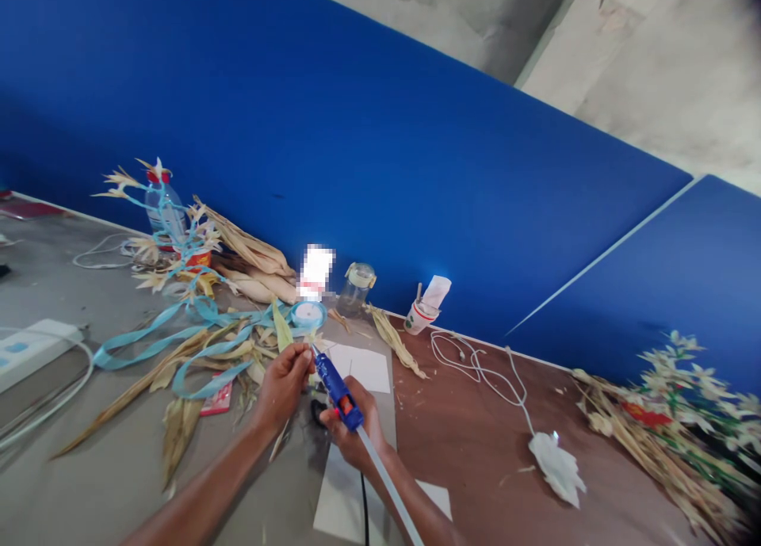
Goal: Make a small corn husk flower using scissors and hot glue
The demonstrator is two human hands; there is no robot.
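Observation:
My right hand [355, 429] is closed around a blue glue gun [334, 388] with a clear glue stick [389, 483] sticking out of its back. The gun's nozzle points up and left at my left hand [287, 379]. That hand pinches a small pale piece, probably corn husk, right at the nozzle tip. Both hands hover over a white sheet of paper [369, 368] on the table. A light blue ribbon roll [308, 315] lies just beyond my left hand, with ribbon [154, 332] trailing off to the left among dried corn husks [196, 356].
A plastic bottle [163, 209] with husk flowers stands at the back left, a glass jar [357, 284] and a paper cup [421, 315] by the blue partition [380, 150]. A white cable [481, 368] and crumpled paper [557, 467] lie at right, a husk flower bunch [671, 419] far right, a power strip [29, 348] far left.

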